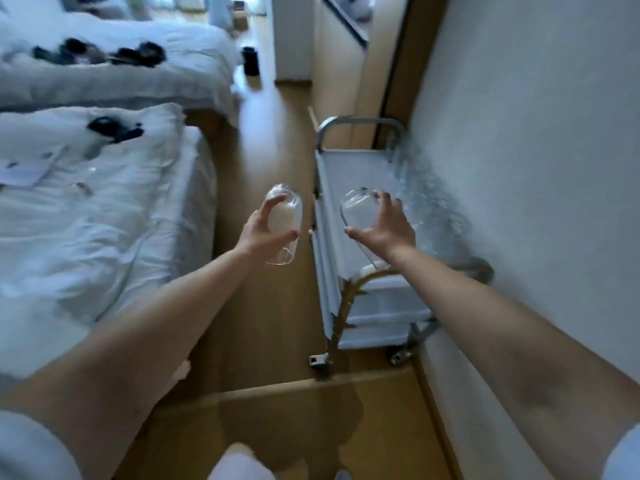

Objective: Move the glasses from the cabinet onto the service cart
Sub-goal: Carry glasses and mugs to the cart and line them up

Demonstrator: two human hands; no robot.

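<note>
Gripping a clear glass point(284, 220) in the left hand point(258, 230), curling fingers and thumb round its sides, holding it just left of the cart point(349, 168) and above the wooden floor point(270, 140), not touching the cart. Clamping the right hand point(386, 228) round a second glass point(356, 213), holding that one right over the cart's top shelf, towards its near end. Spotting more glasses point(429, 202) crowding the cart's right edge, against the wall point(519, 168), too blurred for counting. Catching a bed point(104, 230) with rumpled white bedding well to the left of the cart, with dark items on top.
</note>
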